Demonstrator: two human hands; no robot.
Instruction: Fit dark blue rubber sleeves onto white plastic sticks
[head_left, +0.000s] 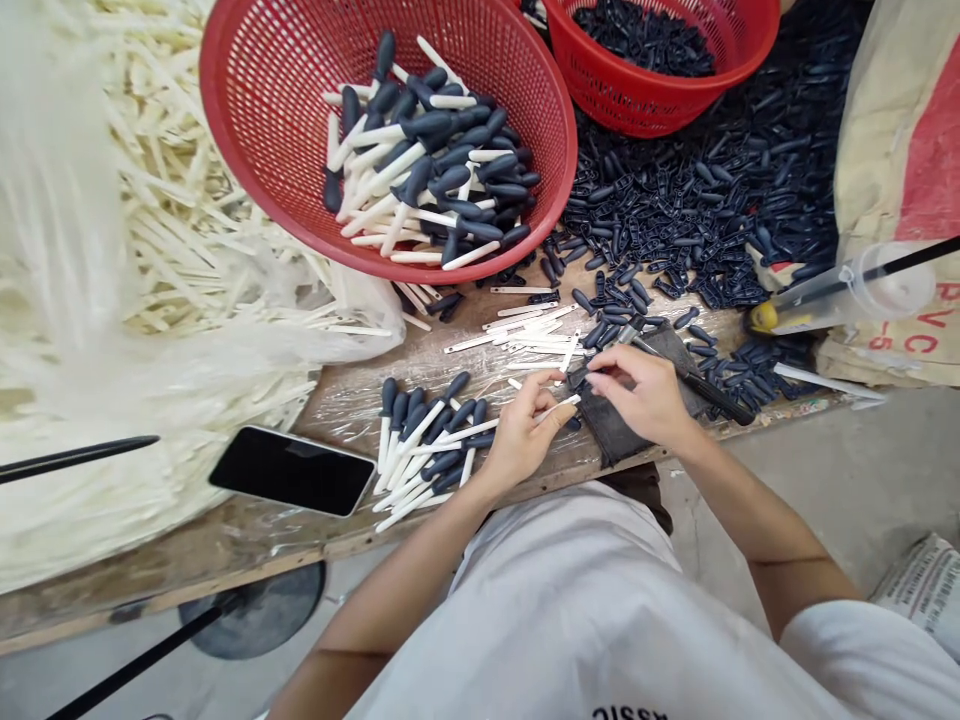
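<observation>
My left hand [523, 428] is closed around a slim white plastic stick [564, 405], whose end points toward the dark pad. Close to its tip, my right hand [646, 392] has thumb and finger pinched together; a small dark piece seems to be at the fingertips, too small to make out. Both hands are over the left edge of a dark square pad [611, 430]. Across that pad lies a hammer-like tool with a black handle [716, 393], partly behind my right hand. Loose white sticks [525, 335] lie just beyond my fingers.
Joined white-and-navy pieces [420, 450] are piled left of my hands, beside a phone [292, 470]. A large red basket [247, 130] holds more. Navy parts [675, 215] heap at right beneath a second red basket [645, 105]. White sticks fill a plastic bag [180, 200] at left.
</observation>
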